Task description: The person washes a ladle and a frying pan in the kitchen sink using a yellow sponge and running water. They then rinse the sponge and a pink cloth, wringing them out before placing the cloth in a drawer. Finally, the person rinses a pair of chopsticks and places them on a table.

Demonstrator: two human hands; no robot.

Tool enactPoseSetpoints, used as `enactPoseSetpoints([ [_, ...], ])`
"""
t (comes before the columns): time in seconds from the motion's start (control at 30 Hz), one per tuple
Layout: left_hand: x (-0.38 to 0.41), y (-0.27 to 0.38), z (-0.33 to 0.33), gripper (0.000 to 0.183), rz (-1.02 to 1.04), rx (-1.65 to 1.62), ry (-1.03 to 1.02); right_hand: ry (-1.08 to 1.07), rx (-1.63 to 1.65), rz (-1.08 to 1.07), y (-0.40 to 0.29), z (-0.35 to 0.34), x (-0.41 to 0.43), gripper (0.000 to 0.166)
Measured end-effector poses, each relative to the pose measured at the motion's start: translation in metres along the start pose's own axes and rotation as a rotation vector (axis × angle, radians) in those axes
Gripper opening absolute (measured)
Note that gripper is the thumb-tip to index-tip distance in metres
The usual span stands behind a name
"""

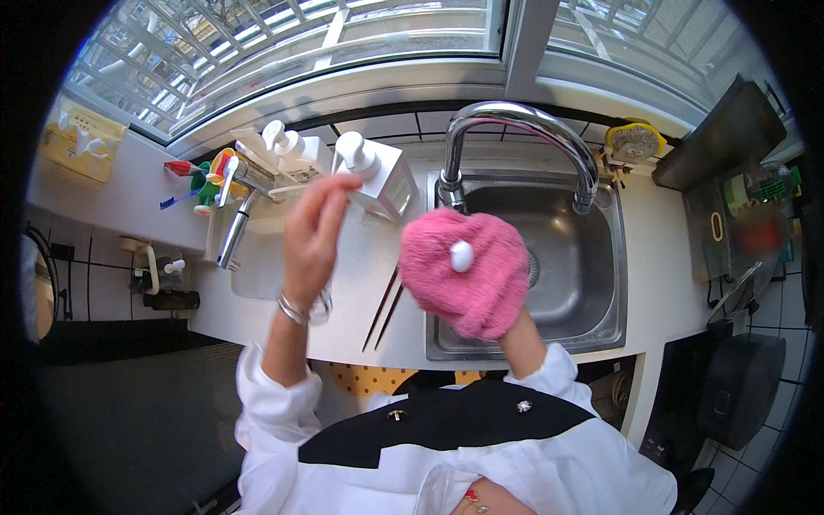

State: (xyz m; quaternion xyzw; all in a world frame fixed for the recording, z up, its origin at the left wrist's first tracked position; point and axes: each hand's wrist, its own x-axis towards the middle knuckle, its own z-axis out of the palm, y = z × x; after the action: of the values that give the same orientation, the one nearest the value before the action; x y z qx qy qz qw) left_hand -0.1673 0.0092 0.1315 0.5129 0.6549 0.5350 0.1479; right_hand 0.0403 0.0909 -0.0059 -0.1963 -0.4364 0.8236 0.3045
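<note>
A fluffy pink cloth covers my right hand, which holds it up over the left part of the stainless steel sink. Only the wrist shows; the cloth hides the fingers. On top of the cloth sits a small white blob that looks like foam or cleaner. My left hand is raised over the counter with nothing in it, its fingers blurred. Its fingertips overlap the white pump bottle in view; whether they touch it I cannot tell. A bracelet circles the left wrist.
Dark chopsticks lie left of the sink. A chrome faucet arches over it. A second pump bottle, a smaller tap and a toothbrush stand at left. A scrubber sits behind right; a tissue box is far left.
</note>
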Motion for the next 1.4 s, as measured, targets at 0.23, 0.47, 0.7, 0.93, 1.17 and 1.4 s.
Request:
enactPoseSetpoints([
  [0.23,0.047,-0.049,-0.016,0.019,0.233,0.335,0.139,-0.057,-1.414,-0.263,-0.043,0.007,-0.017,0.056],
  [0.47,0.107,-0.069,0.0,0.024,0.13,0.298,-0.254,-0.238,-0.615,-0.242,-0.027,0.052,0.04,0.054],
  [0.7,0.118,-0.086,0.013,0.042,-0.001,0.458,-0.407,-0.417,-0.312,-0.146,-0.006,0.078,0.104,0.053],
  [0.93,0.116,-0.09,0.02,0.038,-0.022,0.838,-0.51,-0.332,-0.91,-0.457,-0.014,0.088,0.121,0.053],
  [1.17,0.117,-0.086,0.005,0.036,0.084,0.722,-0.429,-0.34,-0.411,-0.319,-0.018,0.088,0.099,0.04],
  [1.4,-0.031,-0.026,0.011,0.036,-0.063,-0.255,0.095,-0.06,-0.595,-0.164,-0.042,0.036,0.013,0.034],
])
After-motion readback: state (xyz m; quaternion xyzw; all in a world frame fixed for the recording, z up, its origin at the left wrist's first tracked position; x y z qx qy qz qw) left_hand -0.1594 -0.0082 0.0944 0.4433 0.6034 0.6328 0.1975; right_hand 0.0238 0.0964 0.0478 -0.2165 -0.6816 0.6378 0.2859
